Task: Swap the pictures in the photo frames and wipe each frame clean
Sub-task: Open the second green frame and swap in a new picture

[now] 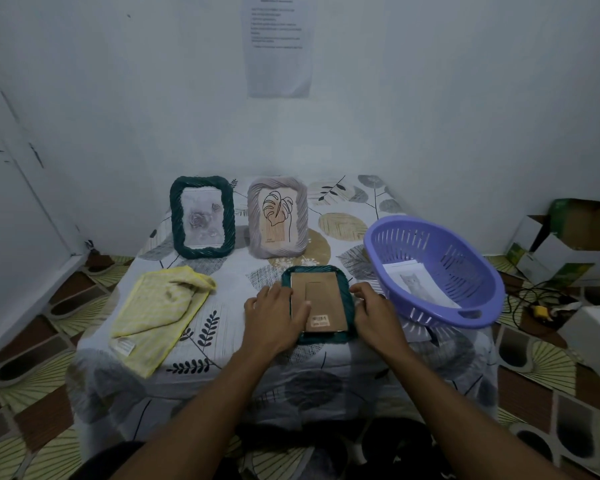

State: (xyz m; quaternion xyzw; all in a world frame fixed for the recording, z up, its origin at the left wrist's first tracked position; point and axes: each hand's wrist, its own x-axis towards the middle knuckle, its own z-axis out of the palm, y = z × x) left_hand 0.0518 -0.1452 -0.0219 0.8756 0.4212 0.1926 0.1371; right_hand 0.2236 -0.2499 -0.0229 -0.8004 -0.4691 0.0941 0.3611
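Note:
A dark green frame lies face down on the table, its brown backing board up. My left hand rests on the frame's left side, fingers lying flat over the board. My right hand touches the frame's right edge with its fingers bent. At the back stand a second dark green frame with a rose picture and a grey frame with a leaf drawing. A yellow cloth lies crumpled at the left. A cat picture lies in the purple basket.
The table wears a leaf-patterned cloth and stands against a white wall. Cardboard boxes and cables lie on the floor at the right. A printed sheet hangs on the wall.

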